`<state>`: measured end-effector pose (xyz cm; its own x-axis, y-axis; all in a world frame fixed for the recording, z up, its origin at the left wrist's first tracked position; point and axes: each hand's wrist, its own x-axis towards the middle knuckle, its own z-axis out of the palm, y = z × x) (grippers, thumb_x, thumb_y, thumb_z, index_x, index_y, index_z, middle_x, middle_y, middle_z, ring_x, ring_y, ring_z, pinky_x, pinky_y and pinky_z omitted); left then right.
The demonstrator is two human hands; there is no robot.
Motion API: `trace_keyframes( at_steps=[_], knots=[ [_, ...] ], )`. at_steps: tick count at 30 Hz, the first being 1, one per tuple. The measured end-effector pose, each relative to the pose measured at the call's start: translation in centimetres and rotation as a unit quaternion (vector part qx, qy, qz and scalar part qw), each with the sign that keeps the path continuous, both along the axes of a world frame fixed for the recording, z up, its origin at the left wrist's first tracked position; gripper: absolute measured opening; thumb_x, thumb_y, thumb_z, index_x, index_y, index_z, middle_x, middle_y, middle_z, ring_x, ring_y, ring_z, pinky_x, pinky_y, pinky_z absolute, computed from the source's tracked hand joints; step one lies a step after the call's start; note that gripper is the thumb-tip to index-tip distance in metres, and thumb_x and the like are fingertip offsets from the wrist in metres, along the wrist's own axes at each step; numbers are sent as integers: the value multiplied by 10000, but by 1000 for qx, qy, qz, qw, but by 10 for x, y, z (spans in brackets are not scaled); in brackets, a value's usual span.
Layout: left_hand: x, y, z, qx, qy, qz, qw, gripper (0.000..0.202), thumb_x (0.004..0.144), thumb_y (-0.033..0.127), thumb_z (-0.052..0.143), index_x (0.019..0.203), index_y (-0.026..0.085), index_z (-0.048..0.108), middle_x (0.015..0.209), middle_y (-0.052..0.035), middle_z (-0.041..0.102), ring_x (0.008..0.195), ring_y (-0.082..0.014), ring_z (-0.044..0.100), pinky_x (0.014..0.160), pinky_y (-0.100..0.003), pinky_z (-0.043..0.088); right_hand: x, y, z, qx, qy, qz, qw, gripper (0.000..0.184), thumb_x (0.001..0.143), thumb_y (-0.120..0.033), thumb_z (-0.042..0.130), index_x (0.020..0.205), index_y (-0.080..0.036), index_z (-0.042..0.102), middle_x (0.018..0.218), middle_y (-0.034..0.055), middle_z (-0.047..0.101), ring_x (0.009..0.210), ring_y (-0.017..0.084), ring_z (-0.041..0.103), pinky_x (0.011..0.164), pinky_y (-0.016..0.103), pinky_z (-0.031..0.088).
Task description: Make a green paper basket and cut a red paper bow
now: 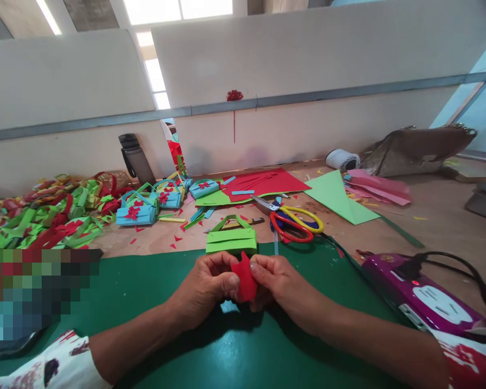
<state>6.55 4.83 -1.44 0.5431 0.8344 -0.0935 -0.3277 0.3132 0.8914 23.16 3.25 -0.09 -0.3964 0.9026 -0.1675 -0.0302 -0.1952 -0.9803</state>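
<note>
Counter [437, 221] is carrying a green mat [227, 351] toward its near edge. My left grip [204, 289] and right grip [281, 281] are working over the mat. Green paper bag [231, 241] is standing just beyond, at the mat's far edge. Red paper piece [247, 278]: I'm pinching it from both sides, thumbs against fingers.

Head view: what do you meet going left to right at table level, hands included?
Heaped green and red paper strips, leftmost light-blue paper bag with red cutouts, bare left hand, small red paper piece, bare right hand, white cylindrical roll, purple rectangular power strip.
</note>
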Motion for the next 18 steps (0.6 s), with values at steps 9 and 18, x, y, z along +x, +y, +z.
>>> trace_keyframes(
  at_steps=[9,18],
  knots=[
    [-1,0,11,-4,35,-92,995,490,710,508,660,991,115,580,869,-111,609,774,-221,638,538,-262,531,9,-1,8,333,-198,-50,921,224,885,-103,394,724,-193,521,757,-6,501,684,116,481,645,241,391],
    [-9,8,10,-61,-14,-161,985,460,702,388,704,1043,119,550,982,-166,637,831,-252,652,551,-289,560,10,-1,7,339,-208,-21,917,249,898,-79,374,715,-189,503,794,-5,496,745,115,499,710,252,407]
  ],
)
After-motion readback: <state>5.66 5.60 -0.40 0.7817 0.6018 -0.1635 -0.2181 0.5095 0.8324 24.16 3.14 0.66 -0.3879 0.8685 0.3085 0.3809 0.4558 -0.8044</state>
